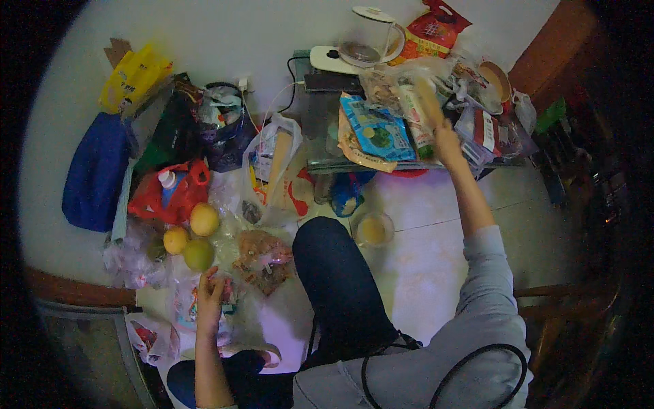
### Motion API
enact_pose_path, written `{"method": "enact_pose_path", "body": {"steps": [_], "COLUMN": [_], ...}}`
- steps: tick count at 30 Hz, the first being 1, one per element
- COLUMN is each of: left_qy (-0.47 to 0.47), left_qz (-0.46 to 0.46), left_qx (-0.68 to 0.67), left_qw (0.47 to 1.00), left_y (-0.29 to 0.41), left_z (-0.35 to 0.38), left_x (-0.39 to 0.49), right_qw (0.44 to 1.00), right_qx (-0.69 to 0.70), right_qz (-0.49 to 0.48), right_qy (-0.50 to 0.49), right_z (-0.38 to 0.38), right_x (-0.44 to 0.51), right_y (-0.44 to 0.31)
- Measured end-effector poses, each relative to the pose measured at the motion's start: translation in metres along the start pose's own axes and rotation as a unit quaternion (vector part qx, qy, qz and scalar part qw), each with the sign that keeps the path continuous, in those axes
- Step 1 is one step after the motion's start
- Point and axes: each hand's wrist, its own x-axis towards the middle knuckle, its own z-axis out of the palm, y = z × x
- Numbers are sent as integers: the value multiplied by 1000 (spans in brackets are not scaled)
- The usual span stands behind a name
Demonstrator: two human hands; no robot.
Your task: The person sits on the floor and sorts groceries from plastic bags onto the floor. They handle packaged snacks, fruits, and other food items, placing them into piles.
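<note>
My right hand (446, 140) reaches over the glass-topped table, among the food packages. A blurred tan, elongated object (429, 102) extends from its fingers; I cannot tell whether it is gripped. Just left of it lie a white and green tube-shaped package (416, 115) and a blue food pouch (378, 128). My left hand (210, 287) hovers low on the left with its fingers bent and apart, holding nothing visible. Close to its fingertips is a green round fruit (198, 255), beside two yellow round fruits (204, 219). A plastic bag with brown contents (264, 260) lies to its right.
An electric glass kettle (365, 43) stands at the table's back, near a red package (434, 30). On the floor are a red plastic bag (173, 189), a white carrier bag (271, 163) and a round transparent container (374, 229). A charging cable (271, 102) runs to the table.
</note>
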Motion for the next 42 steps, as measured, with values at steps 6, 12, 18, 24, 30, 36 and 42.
{"method": "enact_pose_path", "body": {"steps": [6,12,18,24,30,36,42], "left_qy": [-6,9,-23,14,36,20,13], "left_qz": [-1,14,30,25,-12,-45,-37], "left_qx": [-25,-13,37,49,-6,-3,-5], "left_qw": [1000,1000,999,998,999,999,999], "left_y": [-12,-5,2,2,10,18,22], "left_z": [-8,-3,2,-8,-22,-21,-18], "left_x": [7,10,15,21,21,20,22], "right_qw": [995,923,876,850,777,810,773], "right_qx": [-78,221,259,45,-176,-300,-316], "right_qz": [42,-247,-399,-477,-460,-315,-300], "right_qy": [52,196,-79,-219,-391,-394,-461], "right_z": [15,-54,8,197,301,282,274], "right_x": [0,-17,-32,-55,-68,-52,-30], "right_y": [6,-119,-337,-447,-430,-371,-351]}}
